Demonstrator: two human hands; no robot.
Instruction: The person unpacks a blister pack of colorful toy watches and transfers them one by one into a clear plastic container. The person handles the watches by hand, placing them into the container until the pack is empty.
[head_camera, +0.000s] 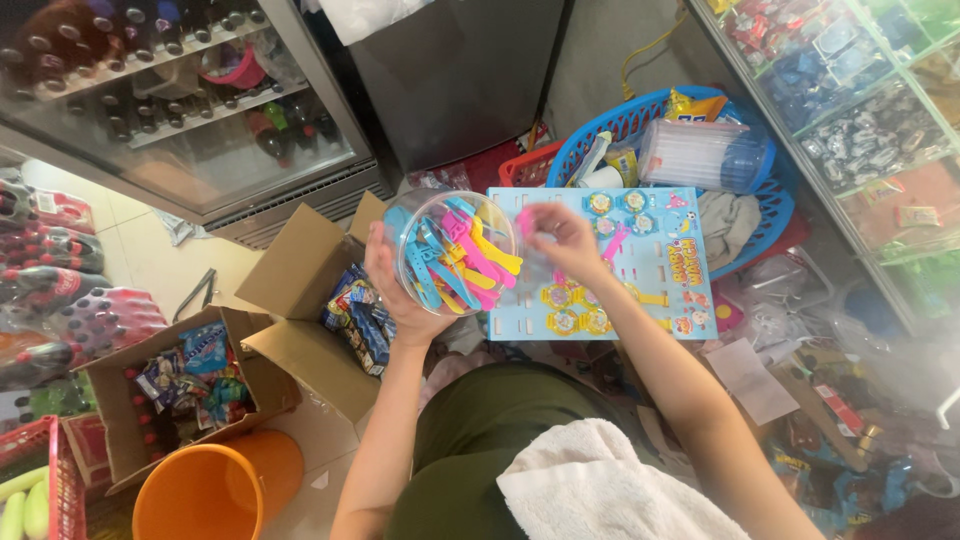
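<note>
Clear plastic, round and wide-mouthed, the jar (450, 250) sits tilted in the left hand (395, 285), whose palm and curled fingers cup it from the near left side, mouth turned toward the right. Inside it lies a tangle of toy watch straps (462, 258) in blue, pink and yellow, some poking out past the rim. The right hand (562, 238) hovers just right of the jar's mouth with fingers pinched together on a small pink piece (527, 220); the blur there makes it hard to tell, but it looks like another toy watch. Under and beyond that hand lies a light blue display card (660, 262), flat, with a few round toy watches (578, 308) still fixed to it at its near left part and along its far edge. Farther off, a blue plastic basket (770, 215) holds a clear tub with a blue lid (705, 155) lying on its side. To the left of the jar stand open cardboard boxes (300, 290) filled with wrapped snack packets, and nearest on the left an orange bucket (205, 495). A white towel (600, 490) rests on the person's lap. At the far left stands a glass-doored drinks fridge (180, 110).
</note>
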